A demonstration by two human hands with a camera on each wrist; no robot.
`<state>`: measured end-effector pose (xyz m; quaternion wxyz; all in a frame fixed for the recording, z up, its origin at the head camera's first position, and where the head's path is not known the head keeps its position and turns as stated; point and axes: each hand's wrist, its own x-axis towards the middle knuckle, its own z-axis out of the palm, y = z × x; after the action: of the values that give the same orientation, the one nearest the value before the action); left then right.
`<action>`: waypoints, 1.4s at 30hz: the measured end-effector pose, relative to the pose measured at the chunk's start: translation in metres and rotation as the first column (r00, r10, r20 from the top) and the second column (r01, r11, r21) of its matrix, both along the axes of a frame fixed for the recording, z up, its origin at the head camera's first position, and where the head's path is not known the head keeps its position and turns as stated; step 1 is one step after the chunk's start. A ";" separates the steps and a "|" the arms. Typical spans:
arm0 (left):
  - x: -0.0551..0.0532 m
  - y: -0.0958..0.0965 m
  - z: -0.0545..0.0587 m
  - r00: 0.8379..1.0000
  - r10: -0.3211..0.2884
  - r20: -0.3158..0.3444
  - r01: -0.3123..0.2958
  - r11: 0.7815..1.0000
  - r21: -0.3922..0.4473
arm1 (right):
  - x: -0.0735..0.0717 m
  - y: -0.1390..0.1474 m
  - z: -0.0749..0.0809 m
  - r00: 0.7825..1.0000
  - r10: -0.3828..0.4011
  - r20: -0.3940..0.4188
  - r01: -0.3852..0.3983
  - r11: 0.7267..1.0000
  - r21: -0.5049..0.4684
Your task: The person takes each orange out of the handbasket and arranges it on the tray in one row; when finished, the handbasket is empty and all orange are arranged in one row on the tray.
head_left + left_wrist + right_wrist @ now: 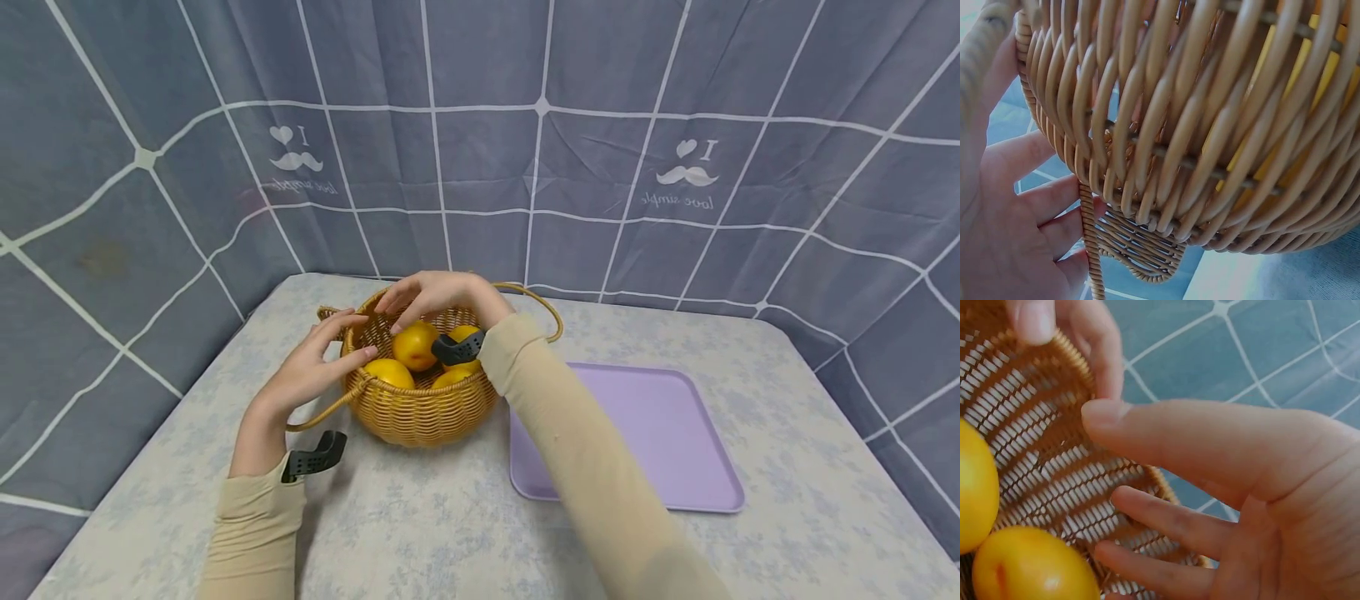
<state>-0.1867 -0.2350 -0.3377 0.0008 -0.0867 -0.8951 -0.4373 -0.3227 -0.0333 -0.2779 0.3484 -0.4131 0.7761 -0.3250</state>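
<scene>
A round woven wicker basket [423, 417] stands on the table with several smooth yellow fruits [415, 345] inside. My left hand [303, 371] grips its left rim, thumb over the inside and fingers along the outer wall. In the left wrist view, the left fingers [1054, 200] lie beside the weave and a thin looped handle. Above the basket's far side is my right hand [438, 292], its fingers spread and loosely bent with nothing between them. The right wrist view has the right thumb [1166, 428] near the rim, apart from the yellow fruit [1035, 565] below.
A flat lilac tray [660, 442] lies right of the basket, partly covered by the right sleeve [592, 450]. Behind the pale patterned table [420, 533] hangs a grey-blue curtain [487, 158] with white lines. Dark wrist mounts [315, 457] sit at both cuffs.
</scene>
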 end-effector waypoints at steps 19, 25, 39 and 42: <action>0.000 0.001 0.001 1.000 0.012 0.002 -0.012 1.000 -0.022 | -0.015 0.005 -0.036 0.967 0.057 -0.248 -0.034 0.995 0.098; 0.000 0.001 0.001 1.000 0.014 0.004 -0.014 1.000 -0.021 | -0.014 0.007 -0.041 0.988 0.028 -0.155 -0.008 0.991 0.130; 0.002 0.001 0.000 1.000 0.015 -0.005 -0.016 0.999 -0.029 | -0.012 0.008 -0.045 0.989 0.036 -0.143 -0.015 0.989 0.147; 0.001 0.001 0.000 1.000 0.013 -0.010 -0.013 0.999 -0.031 | -0.012 0.008 -0.043 0.986 0.048 -0.160 -0.021 0.986 0.163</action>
<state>-0.1857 -0.2337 -0.3376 0.0067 -0.0829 -0.9024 -0.4228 -0.3345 -0.0250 -0.3214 0.3212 -0.4224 0.8185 -0.2202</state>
